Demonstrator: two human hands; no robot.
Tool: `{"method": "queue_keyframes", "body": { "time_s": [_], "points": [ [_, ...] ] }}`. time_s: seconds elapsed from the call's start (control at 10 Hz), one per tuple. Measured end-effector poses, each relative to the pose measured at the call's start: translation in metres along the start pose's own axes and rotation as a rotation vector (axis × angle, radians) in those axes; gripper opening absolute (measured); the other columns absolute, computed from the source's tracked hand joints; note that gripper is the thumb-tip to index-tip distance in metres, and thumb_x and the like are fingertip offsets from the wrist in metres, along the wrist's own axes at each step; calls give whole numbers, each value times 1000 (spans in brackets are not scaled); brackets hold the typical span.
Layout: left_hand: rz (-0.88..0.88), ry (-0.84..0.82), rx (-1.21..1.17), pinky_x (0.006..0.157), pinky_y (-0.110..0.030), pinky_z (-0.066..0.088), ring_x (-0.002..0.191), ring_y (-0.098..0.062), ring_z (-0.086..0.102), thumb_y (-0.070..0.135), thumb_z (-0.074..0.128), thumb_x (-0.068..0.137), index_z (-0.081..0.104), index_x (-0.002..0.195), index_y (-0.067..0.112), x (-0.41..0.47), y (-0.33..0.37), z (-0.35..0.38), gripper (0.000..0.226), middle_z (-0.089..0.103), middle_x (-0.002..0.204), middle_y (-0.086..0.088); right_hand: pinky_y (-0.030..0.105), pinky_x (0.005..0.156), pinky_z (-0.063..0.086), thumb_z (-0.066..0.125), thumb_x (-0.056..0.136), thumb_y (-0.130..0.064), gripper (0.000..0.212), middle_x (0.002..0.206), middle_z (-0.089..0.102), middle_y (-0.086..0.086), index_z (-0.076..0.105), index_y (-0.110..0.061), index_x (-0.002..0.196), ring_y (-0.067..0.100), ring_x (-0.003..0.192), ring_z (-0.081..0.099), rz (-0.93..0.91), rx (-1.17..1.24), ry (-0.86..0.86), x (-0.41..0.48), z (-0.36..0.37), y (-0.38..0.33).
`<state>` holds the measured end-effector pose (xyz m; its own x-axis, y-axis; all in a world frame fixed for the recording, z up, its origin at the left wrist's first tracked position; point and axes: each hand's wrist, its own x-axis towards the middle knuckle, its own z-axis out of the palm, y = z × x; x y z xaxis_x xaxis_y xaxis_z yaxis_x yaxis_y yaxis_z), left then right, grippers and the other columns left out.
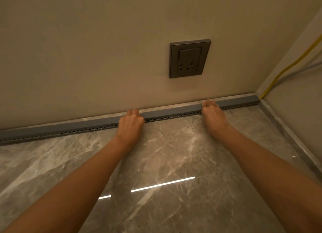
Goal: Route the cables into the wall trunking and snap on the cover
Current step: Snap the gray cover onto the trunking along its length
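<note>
A long grey trunking (172, 111) with a row of small holes along its front runs at the foot of the wall, from the left edge to the right corner. Its cover sits on top along the whole visible length. My left hand (131, 122) rests over the trunking near its middle, fingers curled over the top edge. My right hand (211, 109) grips it further right in the same way. A yellow cable (285, 71) comes down the right wall and enters the trunking's end at the corner; a pale grey cable (299, 70) runs beside it.
A dark grey wall socket with a switch (190, 58) sits on the beige wall above my right hand. The polished grey marble floor (174, 163) stretches toward me, with a bright strip of reflected light. A marble skirting (282, 126) lines the right wall.
</note>
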<state>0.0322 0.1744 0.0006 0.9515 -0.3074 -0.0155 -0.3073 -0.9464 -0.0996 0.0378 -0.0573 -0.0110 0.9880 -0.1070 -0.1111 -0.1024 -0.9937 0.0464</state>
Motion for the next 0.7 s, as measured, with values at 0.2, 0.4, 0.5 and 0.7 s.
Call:
{"method": "queue_keyframes", "body": {
  "time_s": [0.2,0.4,0.5,0.7],
  "points": [
    [-47,-27,73,84,-42,50,112,-37,53,-6,46,91,57,114,-7,5,0,12,26,56,121,-22,37,108,37,43,93,6,41,138,42,23,38,9,134,35,131,38,-25,-85,-38,0,-5,1],
    [-70,-59,109,87,-38,48,114,-33,52,-2,42,94,55,118,-2,9,1,11,27,54,124,-17,36,107,38,40,95,5,37,136,45,22,42,7,131,33,128,41,-33,-105,-37,4,-7,1],
    [-106,-68,77,86,-40,48,111,-34,54,-4,42,93,58,112,-4,8,6,7,25,55,120,-19,36,110,35,38,95,6,37,138,44,24,41,9,132,34,131,39,-23,-52,-22,3,-8,0],
    [-222,-66,-15,95,-39,45,119,-35,49,-3,43,94,42,130,-4,-11,25,5,36,46,132,-19,40,123,14,37,102,-21,58,159,6,20,14,9,146,30,149,5,59,327,-88,-9,2,-15]
  ]
}}
